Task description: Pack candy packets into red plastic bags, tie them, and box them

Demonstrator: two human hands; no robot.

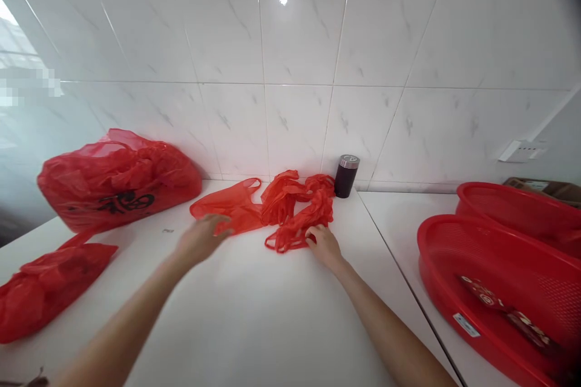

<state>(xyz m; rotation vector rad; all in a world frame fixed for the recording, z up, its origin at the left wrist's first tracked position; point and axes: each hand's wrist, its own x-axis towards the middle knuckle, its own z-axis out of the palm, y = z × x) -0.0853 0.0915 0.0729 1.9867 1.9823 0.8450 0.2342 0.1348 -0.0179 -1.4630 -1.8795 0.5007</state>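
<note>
Several thin red plastic bags with handle loops lie near the wall on the white table. My left hand [202,240] reaches over a flattened red plastic bag [240,207], its fingers stretched out and apart at the bag's near edge. My right hand [325,245] has its fingers curled at the near edge of a crumpled red plastic bag [297,228], thumb and forefinger closed on the thin film. Behind these two, another bunched red bag [280,196] lies between the flat one and a dark cylindrical container [346,176] with a silver top.
A large stuffed red bag [122,184] with black lettering leans at the back left. In front of it lies a smaller red bag [49,290]. Red plastic baskets [438,242] stand on the right, the nearer one holding printed packets [485,295]. The tiled wall [299,121] bounds the table [254,320].
</note>
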